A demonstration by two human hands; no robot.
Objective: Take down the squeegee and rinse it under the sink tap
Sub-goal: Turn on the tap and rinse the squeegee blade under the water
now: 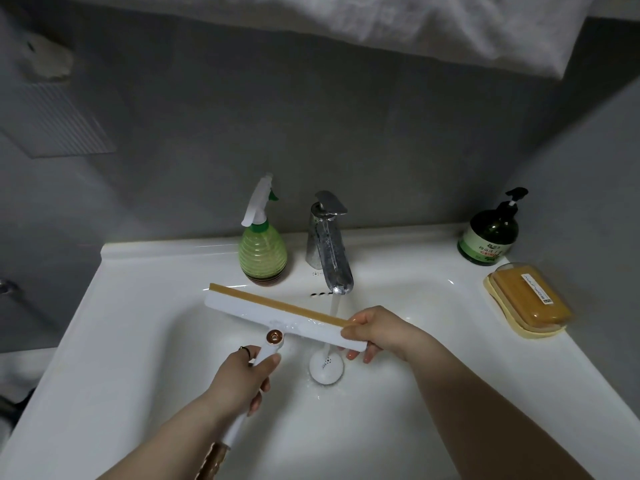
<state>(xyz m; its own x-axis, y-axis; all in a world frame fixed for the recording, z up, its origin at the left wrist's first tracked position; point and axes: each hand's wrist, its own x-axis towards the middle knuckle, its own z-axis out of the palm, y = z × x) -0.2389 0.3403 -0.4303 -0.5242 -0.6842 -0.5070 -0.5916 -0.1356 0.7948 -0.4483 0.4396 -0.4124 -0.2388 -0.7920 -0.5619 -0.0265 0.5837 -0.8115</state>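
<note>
Step in hand: rinse. The white plastic squeegee with a tan rubber blade strip is down off its hook and held across the basin of the white ceramic sink, just in front of the chrome tap. Water stream is running and hits the head near its right end, then drops to the white drain plug.

Left hand: grip clamped around the white handle below the copper-ringed joint. Right hand: grip pinched on the head's right end, thumb on top, fingers underneath.

Next move, my read: slide the head sideways through the stream so the left part gets wet too; only the right part is under water now. Keep the blade tilted so runoff falls into the basin.

Around it: green ribbed spray bottle on the sink's back edge, just left of the tap and close behind the head's left end, so a likely knock risk. Dark green pump bottle at the back right corner, amber soap box on the right edge; both well clear.
</note>
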